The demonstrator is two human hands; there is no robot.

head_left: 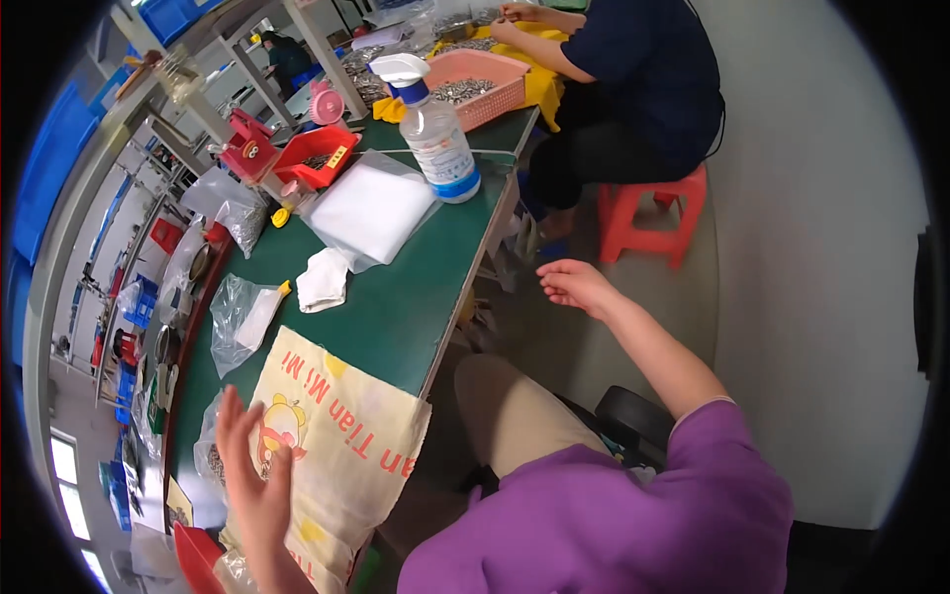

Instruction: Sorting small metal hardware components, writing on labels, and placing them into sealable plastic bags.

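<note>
Nearer than the spray bottle (440, 148), the left hand (257, 475) hides part of the printed cloth (356, 426); beyond the bottle, a co-worker (643, 84) is cut off by the upper edge.

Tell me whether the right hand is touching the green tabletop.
Apart. The head view shows the right hand out beyond the edge of the green tabletop, with a plain gap between fingertips and edge.

Runs in large red Latin letters (348, 426) across the cream cloth (341, 460), slanting at the right, again near the top corner, and partly at the bottom. Stands as fine print on the bottle's (432, 127) label (442, 163), too small to read. Shows also, dark and illegible, on the red bin's (315, 177) yellow tag (338, 157).
</note>
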